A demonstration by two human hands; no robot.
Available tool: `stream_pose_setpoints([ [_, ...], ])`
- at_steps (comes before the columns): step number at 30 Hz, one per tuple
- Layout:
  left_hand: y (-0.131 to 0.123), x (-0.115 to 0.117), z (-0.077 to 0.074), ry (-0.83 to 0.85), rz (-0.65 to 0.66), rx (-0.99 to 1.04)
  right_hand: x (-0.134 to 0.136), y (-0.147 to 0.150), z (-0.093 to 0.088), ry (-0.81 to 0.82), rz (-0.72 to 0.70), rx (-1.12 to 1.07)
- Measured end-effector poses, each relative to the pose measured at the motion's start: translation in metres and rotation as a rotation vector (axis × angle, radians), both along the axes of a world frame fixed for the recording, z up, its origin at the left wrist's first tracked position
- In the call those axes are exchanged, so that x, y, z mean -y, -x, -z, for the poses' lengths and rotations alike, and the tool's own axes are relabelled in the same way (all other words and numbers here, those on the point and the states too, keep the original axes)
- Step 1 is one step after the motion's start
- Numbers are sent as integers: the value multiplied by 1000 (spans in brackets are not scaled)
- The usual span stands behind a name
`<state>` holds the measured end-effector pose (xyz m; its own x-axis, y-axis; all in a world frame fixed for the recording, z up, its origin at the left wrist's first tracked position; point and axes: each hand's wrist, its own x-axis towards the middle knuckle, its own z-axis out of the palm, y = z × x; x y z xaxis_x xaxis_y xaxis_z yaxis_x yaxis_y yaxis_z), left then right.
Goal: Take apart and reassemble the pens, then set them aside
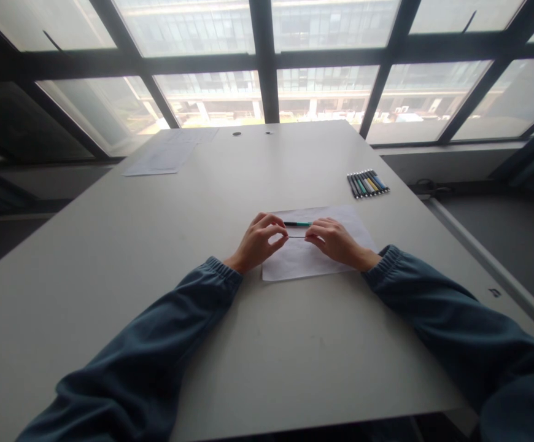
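Your sleeves (156, 344) rest on the bench (110, 245); leaving them planted should steady you. Left hand (258, 240) and right hand (336, 240) each pinch an end of the pen (298, 224), just above the paper (313, 261). Hold it level there, with a light fingertip grip.

Two hands in dark blue sleeves meet over a white sheet (315, 261) on a grey table (110, 245). The left hand (258, 240) pinches one end of a thin dark rod (297, 237). The right hand (337, 241) curls at its other end. A green-and-black pen (297, 224) lies just beyond the rod. A row of pens (367, 183) lies further right, and papers (170, 153) far left, below large windows (322, 92).
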<state>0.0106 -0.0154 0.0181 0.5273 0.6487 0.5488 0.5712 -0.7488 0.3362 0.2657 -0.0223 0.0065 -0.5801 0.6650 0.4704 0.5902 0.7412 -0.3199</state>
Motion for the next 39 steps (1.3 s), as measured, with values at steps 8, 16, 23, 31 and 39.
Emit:
stream_pose_setpoints([
  [8,0,-1,1,1,32,23,3,1,-2,6,-17,-46],
  [16,4,-4,4,23,-153,165,0,0,1,-25,61,-100],
  [23,10,-12,11,68,-347,7,0,1,0,-29,134,-119],
  [31,11,-13,16,124,-321,-81,-1,1,1,-21,140,-121],
  [39,11,-14,17,98,-269,-43,-4,0,4,-56,119,-145],
])
